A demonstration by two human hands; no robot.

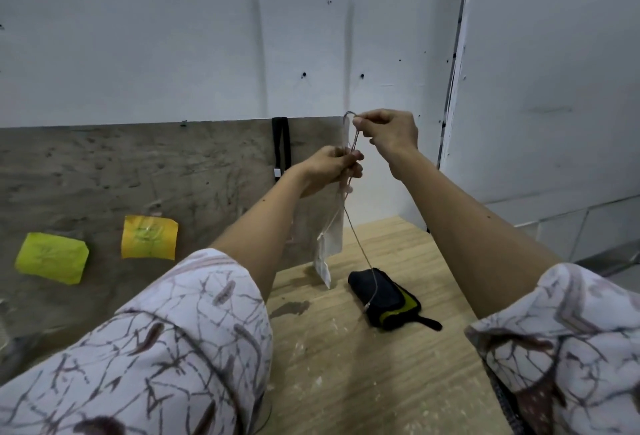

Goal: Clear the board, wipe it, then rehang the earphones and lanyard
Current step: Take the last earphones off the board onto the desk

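A grey-brown board point(138, 171) leans against the white wall. A black lanyard point(280, 147) hangs over its top edge. Both hands hold a thin white earphone cable point(356, 237) in front of the board's right end. My right hand point(388, 133) pinches a loop of the cable at the top. Lower down, my left hand point(332, 171) grips the bundled cable. The loose end, with its plug, dangles down over a black and green pouch point(384, 299). A small white tag point(322, 261) hangs below my left hand.
Two sticky notes are stuck on the board, one yellow-green point(52, 258) and one orange point(149, 237). The pouch lies on a light wooden table point(346, 365) with white smears. A white sheet point(304, 50) hangs on the wall above.
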